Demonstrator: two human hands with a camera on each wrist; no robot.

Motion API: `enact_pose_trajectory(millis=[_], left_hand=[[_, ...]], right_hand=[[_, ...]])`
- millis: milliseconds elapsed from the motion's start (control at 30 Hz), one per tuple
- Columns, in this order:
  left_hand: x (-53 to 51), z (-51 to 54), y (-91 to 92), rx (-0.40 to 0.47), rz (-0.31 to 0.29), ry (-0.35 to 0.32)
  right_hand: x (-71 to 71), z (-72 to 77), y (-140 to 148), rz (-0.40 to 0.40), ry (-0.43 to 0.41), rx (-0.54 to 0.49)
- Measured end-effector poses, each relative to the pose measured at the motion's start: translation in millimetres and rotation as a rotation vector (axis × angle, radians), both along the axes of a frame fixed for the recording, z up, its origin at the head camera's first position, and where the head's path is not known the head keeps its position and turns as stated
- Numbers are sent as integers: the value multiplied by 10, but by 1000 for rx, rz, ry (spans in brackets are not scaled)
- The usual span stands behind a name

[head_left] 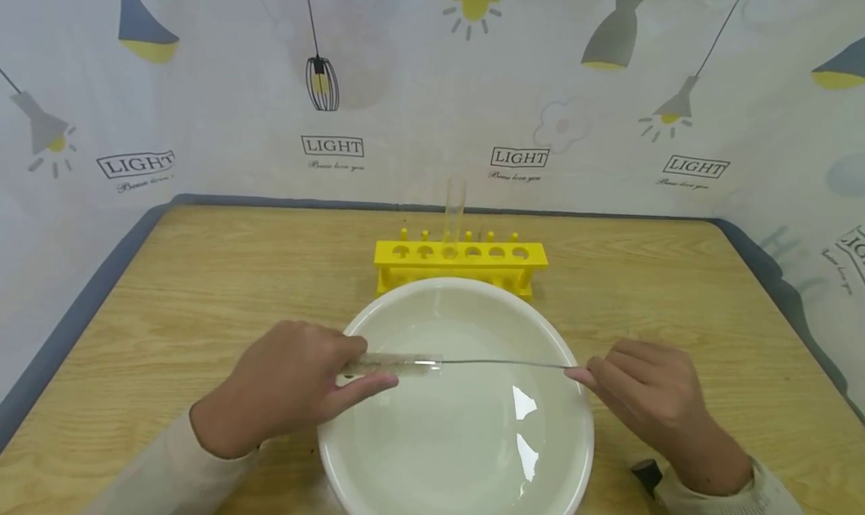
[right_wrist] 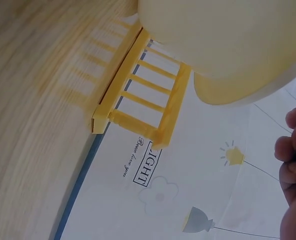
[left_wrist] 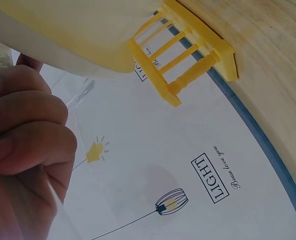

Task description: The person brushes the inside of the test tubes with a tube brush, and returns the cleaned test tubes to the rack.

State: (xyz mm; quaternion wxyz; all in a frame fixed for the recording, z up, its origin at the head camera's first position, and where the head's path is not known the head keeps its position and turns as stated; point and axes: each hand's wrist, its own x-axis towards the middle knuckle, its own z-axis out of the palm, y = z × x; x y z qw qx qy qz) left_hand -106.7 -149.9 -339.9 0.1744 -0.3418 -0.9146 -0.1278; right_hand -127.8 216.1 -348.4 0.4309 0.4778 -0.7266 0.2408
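Observation:
Above a white basin (head_left: 571, 440), my left hand (head_left: 284, 380) grips a clear glass test tube (head_left: 427, 364) lying nearly level, its mouth to the right. Pale bristles of a test tube brush sit inside the tube, and the brush's thin twisted wire (head_left: 500, 362) runs out of the mouth. My right hand (head_left: 652, 391) pinches the wire's far end at the basin's right rim. The curled fingers of the left hand (left_wrist: 27, 125) show in the left wrist view; the right hand (right_wrist: 295, 150) is partly cut off in its own view.
Behind the basin stands a yellow test tube rack (head_left: 459, 254) holding one upright clear tube (head_left: 456, 200). A small dark cylindrical object (head_left: 646, 474) lies by the right sleeve. A lamp-patterned white sheet (head_left: 419, 124) backs the wooden table (head_left: 223, 275).

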Motion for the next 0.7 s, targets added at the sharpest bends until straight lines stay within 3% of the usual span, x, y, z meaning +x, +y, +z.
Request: enact_pose_trajectory(millis=[133,400,700], left_hand=[[0,5,-4,-19,11,-10],[14,40,-1,-83,58,-111],[14,35,-4,-75,51,-88]], right_hand=[[-2,-14,-7,8,7,2],[7,-34,-35,24,1,6],[12,-49,-71,55,10,-1]])
